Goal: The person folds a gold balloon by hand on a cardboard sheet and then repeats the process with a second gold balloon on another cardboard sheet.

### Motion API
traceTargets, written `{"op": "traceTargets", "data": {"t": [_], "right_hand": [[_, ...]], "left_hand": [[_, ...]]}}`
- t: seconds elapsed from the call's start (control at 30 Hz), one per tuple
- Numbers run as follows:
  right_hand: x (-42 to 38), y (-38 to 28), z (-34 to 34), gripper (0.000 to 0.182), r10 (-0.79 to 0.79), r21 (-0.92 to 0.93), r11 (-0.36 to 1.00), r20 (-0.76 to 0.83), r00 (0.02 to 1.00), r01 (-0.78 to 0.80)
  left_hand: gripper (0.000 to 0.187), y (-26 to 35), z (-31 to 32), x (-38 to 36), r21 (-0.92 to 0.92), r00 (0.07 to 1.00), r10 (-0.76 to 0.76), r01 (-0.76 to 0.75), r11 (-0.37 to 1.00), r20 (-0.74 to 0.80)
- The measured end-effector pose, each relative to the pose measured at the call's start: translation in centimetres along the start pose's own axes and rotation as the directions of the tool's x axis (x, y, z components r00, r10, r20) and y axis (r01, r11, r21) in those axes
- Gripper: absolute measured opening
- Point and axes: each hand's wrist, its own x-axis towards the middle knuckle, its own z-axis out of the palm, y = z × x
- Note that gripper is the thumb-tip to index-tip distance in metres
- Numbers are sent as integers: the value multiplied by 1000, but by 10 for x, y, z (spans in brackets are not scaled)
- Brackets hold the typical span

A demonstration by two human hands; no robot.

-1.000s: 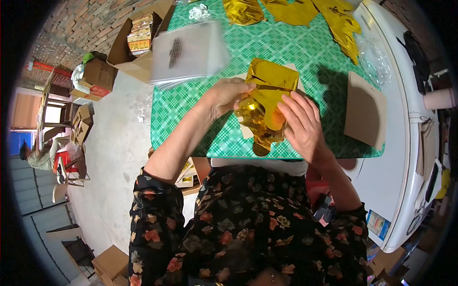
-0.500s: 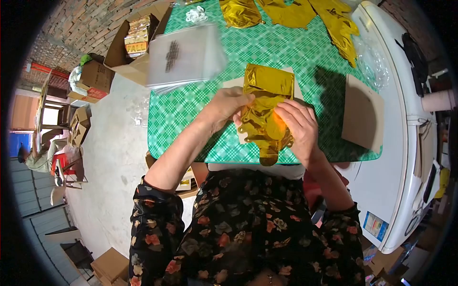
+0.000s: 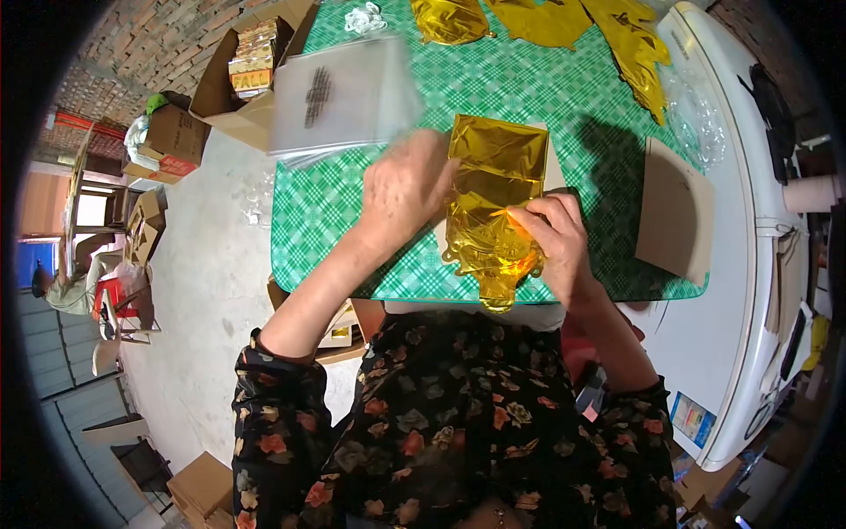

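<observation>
A gold foil balloon (image 3: 498,189), flat and folded into a long strip, lies over a piece of cardboard at the table's near edge. Its lower end is crumpled, with a tab hanging at the edge. My right hand (image 3: 557,242) pinches the foil's lower right side between thumb and fingers, where the foil gleams orange. At the foil's upper left side is my left hand (image 3: 407,183), back upward and blurred by motion. Its fingers are mostly hidden, so I cannot make out whether they hold the foil.
Clear plastic bags (image 3: 352,97) lie stacked at the left of the green checked table (image 3: 326,229). More gold foil balloons (image 3: 449,19) are at the back. A cardboard sheet (image 3: 674,212) lies right, near a white appliance (image 3: 723,176). An open carton (image 3: 233,115) stands left; a person sits far left.
My left hand has moved up and slightly left along the foil, turning its back upward. The foil's middle looks flatter now. My right hand stays at the right side, its fingers drawn closer together.
</observation>
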Motion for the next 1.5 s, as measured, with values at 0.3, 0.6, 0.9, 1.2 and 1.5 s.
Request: {"op": "traceTargets", "data": {"t": [0.3,0.6,0.9,1.2,1.5], "right_hand": [[3,-1,0,38,16,16,1000,26,1000,-16],[3,-1,1,36,46,16,999,21,999,-47],[3,-1,-1,34,50,-32,998,31,998,-49],[4,0,-2,35,41,-46,998,41,998,-39],[5,-1,-2,33,39,-50,998,34,999,-37]], "left_hand": [[48,-23,28,43,-110,870,493,-493,863,-28],[37,-42,-4,34,5,810,586,-586,810,12],[35,-54,-3,32,35,713,695,-700,714,93],[38,-55,1,41,104,623,775,-782,614,108],[44,-60,-8,52,193,552,810,-832,520,199]]}}
